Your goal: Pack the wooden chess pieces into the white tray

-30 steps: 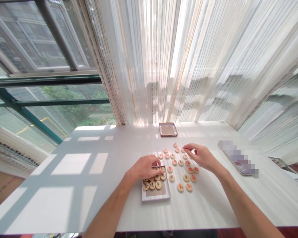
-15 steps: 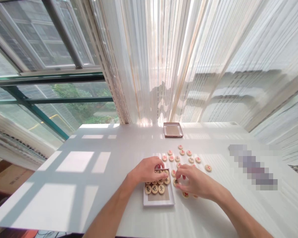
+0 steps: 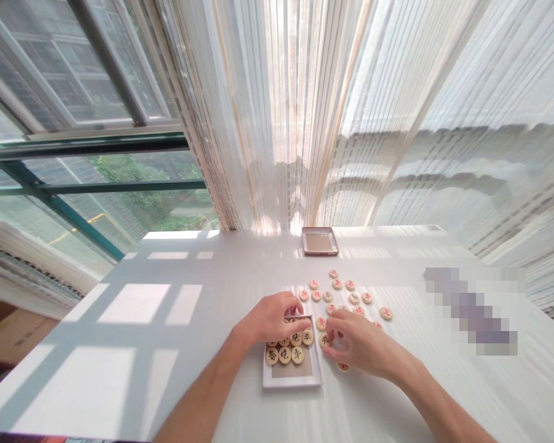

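A shallow white box [image 3: 292, 386] holds rows of round wooden Chinese chess pieces with black characters, such as the piece [image 3: 285, 355] in its nearest row. My left hand [image 3: 277, 315] is curled over the box's far edge, thumb above the back row, hiding some pieces there. Just right of the box, my right hand [image 3: 362, 338] has thumb and forefinger pinched at a black-lettered Chinese chess piece [image 3: 324, 340] on the table. Loose pieces, mostly red-lettered, lie around and beyond that hand, such as the red piece [image 3: 386, 314]. Some are partly covered by it.
A shallow box lid [image 3: 320, 241] lies at the far edge of the white table [image 3: 175, 381]. On the right is a blurred-out object [image 3: 471, 311]. Sheer curtains [image 3: 300, 123] hang behind the table, with a window at the left.
My right hand has shifted slightly left and down, its thumb and forefinger closing on the black-lettered piece. The left hand stays at the box. The whole view has shifted a little.
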Available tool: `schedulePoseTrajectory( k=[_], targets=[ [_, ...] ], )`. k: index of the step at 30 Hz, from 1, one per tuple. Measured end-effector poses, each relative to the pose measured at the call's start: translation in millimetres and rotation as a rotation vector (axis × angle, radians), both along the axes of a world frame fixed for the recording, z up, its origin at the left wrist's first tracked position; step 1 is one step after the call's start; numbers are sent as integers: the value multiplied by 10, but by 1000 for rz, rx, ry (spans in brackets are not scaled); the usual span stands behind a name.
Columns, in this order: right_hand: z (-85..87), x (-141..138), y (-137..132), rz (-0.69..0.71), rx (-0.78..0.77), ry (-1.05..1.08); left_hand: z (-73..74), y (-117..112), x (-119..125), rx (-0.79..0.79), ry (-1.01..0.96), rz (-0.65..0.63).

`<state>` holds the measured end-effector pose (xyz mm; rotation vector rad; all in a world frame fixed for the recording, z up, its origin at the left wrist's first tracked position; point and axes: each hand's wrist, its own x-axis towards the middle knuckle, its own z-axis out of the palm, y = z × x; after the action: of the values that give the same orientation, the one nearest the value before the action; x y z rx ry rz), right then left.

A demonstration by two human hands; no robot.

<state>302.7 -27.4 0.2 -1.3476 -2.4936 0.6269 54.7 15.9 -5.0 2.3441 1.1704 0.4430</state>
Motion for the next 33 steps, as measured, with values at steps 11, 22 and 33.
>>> schedulePoseTrajectory(
  k=[11,22,33],
  targets=[
    [-70,-13,-14,0,43,6,42,-1,40,56,-115,38],
    [40,43,-6,39,16,70,60,-14,50,80,-129,22],
    [-126,-43,-4,56,117,48,44,7,55,109,-103,45]
  ],
)
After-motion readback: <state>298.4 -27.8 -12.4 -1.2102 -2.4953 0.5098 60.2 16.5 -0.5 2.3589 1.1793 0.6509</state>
